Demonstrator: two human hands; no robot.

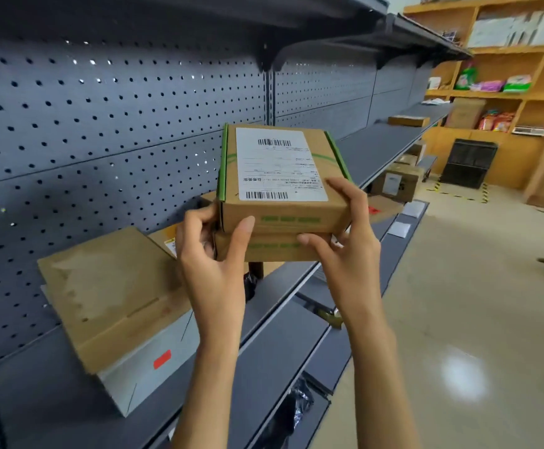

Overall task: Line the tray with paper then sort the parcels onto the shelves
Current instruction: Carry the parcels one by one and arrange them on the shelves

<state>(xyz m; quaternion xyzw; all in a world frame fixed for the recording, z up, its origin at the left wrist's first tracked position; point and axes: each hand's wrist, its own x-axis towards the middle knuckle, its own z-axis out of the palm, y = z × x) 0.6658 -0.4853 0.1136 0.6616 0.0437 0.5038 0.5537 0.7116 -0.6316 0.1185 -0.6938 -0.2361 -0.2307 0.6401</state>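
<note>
A brown cardboard parcel (283,176) with green edges and a white barcode label sits stacked on a second, similar parcel (270,249). Both are held up in front of the grey shelf (377,147). My left hand (212,254) grips the left side of the stack, thumb on the front face of the top parcel. My right hand (345,238) grips the right side, fingers over the top corner and thumb on the lower parcel's front. What lies under the stack is hidden.
A large brown box (108,293) lies on a white box (154,361) on the shelf at left. More parcels (397,184) sit on lower shelves further right, and a flat one (408,120) lies far along. Grey pegboard (102,124) backs the shelving. Wooden shelves (507,92) stand beyond.
</note>
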